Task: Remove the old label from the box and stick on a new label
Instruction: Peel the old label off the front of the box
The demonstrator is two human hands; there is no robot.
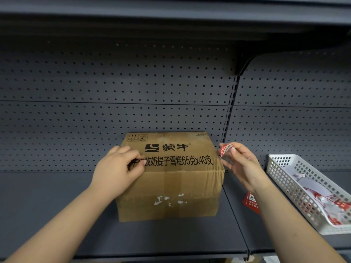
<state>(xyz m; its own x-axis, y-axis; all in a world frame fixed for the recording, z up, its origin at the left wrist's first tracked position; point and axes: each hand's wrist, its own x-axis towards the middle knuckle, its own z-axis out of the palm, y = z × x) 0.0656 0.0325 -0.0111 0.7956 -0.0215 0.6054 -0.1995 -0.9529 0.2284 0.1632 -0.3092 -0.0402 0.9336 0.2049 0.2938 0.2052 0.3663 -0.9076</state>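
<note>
- Left hand (118, 168) lies flat on the cardboard box (171, 179), fingers curled on its top, gripping nothing.
- Right hand (241, 164) pinches a crumpled red-and-white label (225, 149), just off the box's right top edge.
- Box sits mid-shelf (57, 215), near the pegboard back; open shelf left and in front.
- Red label (251, 203) lies by the right forearm; white basket (281, 179) of label sheets crowds the right end.
</note>
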